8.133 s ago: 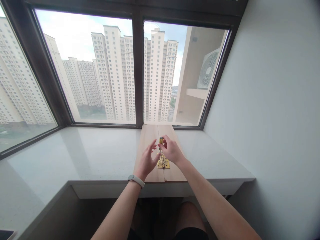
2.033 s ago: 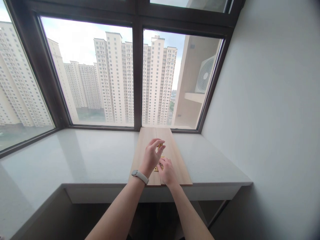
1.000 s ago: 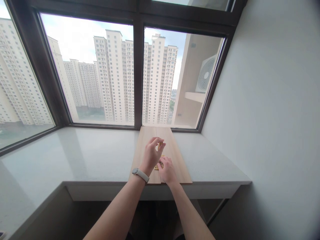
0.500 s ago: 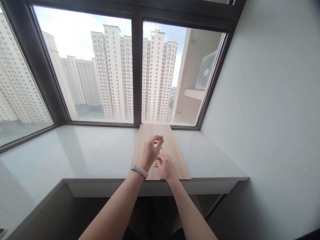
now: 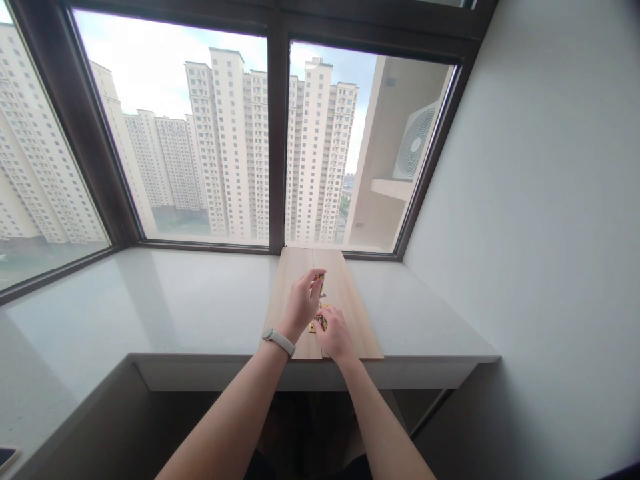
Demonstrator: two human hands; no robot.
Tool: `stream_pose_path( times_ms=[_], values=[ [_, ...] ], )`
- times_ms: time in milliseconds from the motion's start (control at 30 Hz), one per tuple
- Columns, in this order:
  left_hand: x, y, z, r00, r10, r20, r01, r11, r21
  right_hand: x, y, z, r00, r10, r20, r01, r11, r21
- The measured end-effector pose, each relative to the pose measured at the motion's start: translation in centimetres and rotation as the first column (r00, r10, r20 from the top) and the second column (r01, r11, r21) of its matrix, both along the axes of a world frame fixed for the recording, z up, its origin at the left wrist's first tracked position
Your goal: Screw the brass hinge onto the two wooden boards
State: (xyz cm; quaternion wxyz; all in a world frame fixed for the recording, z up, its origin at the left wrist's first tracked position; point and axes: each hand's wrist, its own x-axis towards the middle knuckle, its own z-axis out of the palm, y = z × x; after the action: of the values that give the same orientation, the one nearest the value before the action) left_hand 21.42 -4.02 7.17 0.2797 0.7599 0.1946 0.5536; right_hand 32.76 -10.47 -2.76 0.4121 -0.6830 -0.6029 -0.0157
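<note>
My left hand (image 5: 301, 301), with a pale watch on its wrist, is raised over the wooden boards. Its thumb and fingers pinch a small gold-coloured piece with dark parts (image 5: 321, 284), whose kind I cannot make out. Just below and to the right, my right hand (image 5: 336, 333) has its fingers closed on a second gold-coloured piece (image 5: 312, 327) lying at the boards. The right fingers cover much of that piece. A thin, small metallic bit (image 5: 323, 295) shows between the two hands.
Two light wooden boards (image 5: 358, 320) lie side by side on a white windowsill counter (image 5: 210, 300), reaching its front edge. Dark-framed windows (image 5: 277, 147) stand behind, and a white wall (image 5: 545, 200) rises on the right. A dark object (image 5: 7, 457) lies at the lower left.
In my left fingers the gold-coloured piece has turned, so more of its length shows. My right hand stays almost where it was. The whole view has shifted slightly.
</note>
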Motion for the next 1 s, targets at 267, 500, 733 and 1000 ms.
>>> stream_pose_path(
  times_ms=[267, 500, 733, 1000],
  values=[
    [0.0, -0.1, 0.4, 0.999, 0.02, 0.037, -0.021, 0.999, 0.027, 0.0, 0.1, -0.1, 1.0, 0.004, -0.014, -0.004, 1.0, 0.002],
    [-0.1, 0.2, 0.0, 1.0, -0.019, 0.017, 0.019, 0.999, -0.031, 0.2, 0.2, 0.0, 0.998, 0.014, -0.054, -0.016, 1.0, -0.026],
    [-0.5, -0.2, 0.6, 0.998, 0.055, 0.024, -0.055, 0.998, 0.012, 0.1, 0.1, 0.1, 0.999, 0.011, -0.046, -0.011, 1.0, -0.001],
    [-1.1, -0.1, 0.0, 0.996, 0.079, 0.03, -0.08, 0.997, 0.023, 0.0, 0.0, -0.1, 1.0, 0.013, -0.009, -0.013, 1.0, 0.023]
  ],
)
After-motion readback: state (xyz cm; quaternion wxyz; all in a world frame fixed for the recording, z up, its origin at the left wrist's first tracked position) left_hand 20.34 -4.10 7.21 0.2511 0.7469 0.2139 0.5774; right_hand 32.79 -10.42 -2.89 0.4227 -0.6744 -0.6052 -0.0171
